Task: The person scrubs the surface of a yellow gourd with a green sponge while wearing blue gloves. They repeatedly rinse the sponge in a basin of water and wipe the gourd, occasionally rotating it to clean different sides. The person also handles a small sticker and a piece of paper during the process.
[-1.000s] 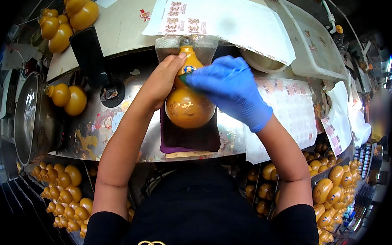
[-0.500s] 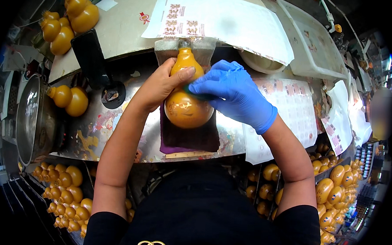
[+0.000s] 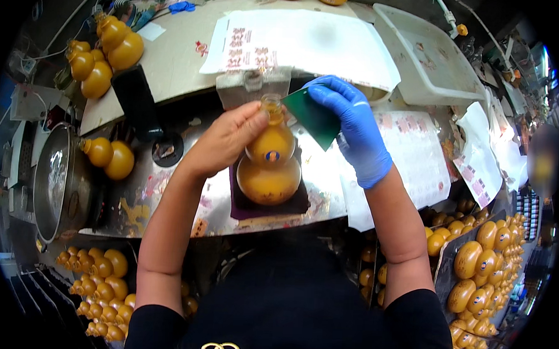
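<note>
A yellow gourd-shaped bottle (image 3: 268,177) with a clear neck and a small round blue-and-orange sticker stands in front of me on a dark cloth (image 3: 298,197). My left hand (image 3: 234,138) is closed around its neck, fingers and thumb pinching near the top. My right hand (image 3: 349,124), in a blue glove, grips a flat green scraper-like sheet (image 3: 314,118) by its upper edge. The sheet hangs tilted just right of the bottle's neck, apart from the bottle's body.
A metal pan (image 3: 53,183) and a phone on a stand (image 3: 136,103) are on the left. Printed sheets (image 3: 411,158) lie to the right, with a white tray (image 3: 422,56) behind. More gourd bottles (image 3: 105,273) fill racks below on both sides.
The bottle now stands more upright, showing its sticker. My left hand has shifted to its neck. My right hand has pulled away from the bottle's waist, lifting the green sheet into sight.
</note>
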